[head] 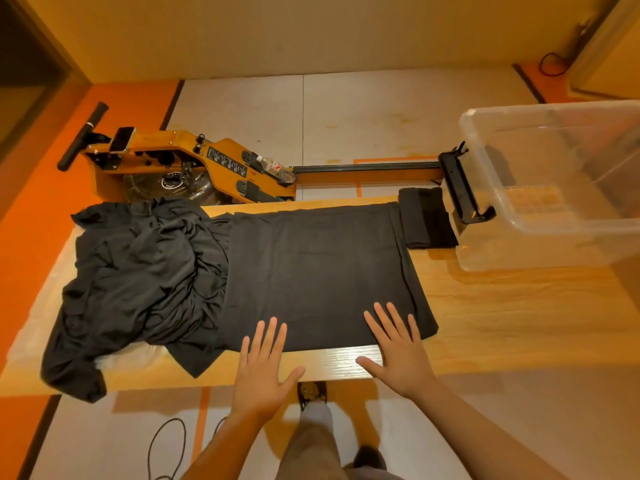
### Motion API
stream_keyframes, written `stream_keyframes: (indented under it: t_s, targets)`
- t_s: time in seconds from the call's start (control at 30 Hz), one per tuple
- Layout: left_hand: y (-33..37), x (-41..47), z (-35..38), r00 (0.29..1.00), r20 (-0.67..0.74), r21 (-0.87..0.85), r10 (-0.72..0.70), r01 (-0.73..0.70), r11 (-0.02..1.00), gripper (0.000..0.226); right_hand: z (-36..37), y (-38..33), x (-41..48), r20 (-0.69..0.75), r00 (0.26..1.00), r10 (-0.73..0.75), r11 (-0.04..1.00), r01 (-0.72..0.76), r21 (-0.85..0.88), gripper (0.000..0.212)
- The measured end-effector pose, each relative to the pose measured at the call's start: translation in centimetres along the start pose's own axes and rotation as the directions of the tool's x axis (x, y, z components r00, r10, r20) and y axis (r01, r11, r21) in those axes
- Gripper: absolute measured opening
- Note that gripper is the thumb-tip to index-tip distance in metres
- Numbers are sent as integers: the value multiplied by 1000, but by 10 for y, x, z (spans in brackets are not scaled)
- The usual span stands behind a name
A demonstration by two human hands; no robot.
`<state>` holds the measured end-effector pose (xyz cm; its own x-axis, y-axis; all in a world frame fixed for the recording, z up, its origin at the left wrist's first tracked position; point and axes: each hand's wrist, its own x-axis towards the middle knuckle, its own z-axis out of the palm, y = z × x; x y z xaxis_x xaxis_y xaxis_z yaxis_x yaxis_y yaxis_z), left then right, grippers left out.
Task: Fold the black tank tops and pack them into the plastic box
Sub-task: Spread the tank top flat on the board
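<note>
Black tank top point(318, 271) lies flat before us; our left hand point(261, 372) and right hand point(398, 358) rest spread-fingered on its near hem, gripping nothing. We should smooth outward, then fold 2 even halves for the plastic box point(540, 244) at right.

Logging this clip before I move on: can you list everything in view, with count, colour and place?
table: one, light wood, mid-frame.
flat top: one, black, spread mid-table.
heap of tops: count unclear, black, table's left end.
box: one, clear plastic, table's right end.
folded top: one, black, far edge beside the box.
rowing machine: one, orange and black, floor behind table.
bottle: one, clear, on the rowing machine.
cable: one, black, floor below.
left hand: open, fingers on the flat top's near edge.
right hand: likewise, further right.
</note>
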<state>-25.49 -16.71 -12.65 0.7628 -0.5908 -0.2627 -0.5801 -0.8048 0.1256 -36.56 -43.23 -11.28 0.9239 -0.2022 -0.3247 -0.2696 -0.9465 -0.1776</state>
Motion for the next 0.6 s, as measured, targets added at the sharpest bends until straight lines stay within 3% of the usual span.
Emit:
stream_keyframes:
  t_s: [0.1,0.27,0.37,0.5,0.6]
  targets:
    - [2,-23,4,999,-37,30,3,-2,1000,84,8,-1,-23,-3,1000,-12,1000,12,4,83]
    - [1,-52,6,984,-179,20,19,-16,1000,52,20,6,-51,-135,990,-29,1000,27,-14,87]
    - [0,-50,1,979,-204,-30,-23,17,999,88,13,15,-56,-173,984,33,999,-31,16,96]
    - [-5,-56,3,965,-246,-29,-90,85,996,93,12,24,-56,-128,992,7,998,-14,-54,96]
    - [-5,-63,8,953,-279,-66,-117,103,993,90,16,23,-63,-160,987,-13,1000,11,-14,89]
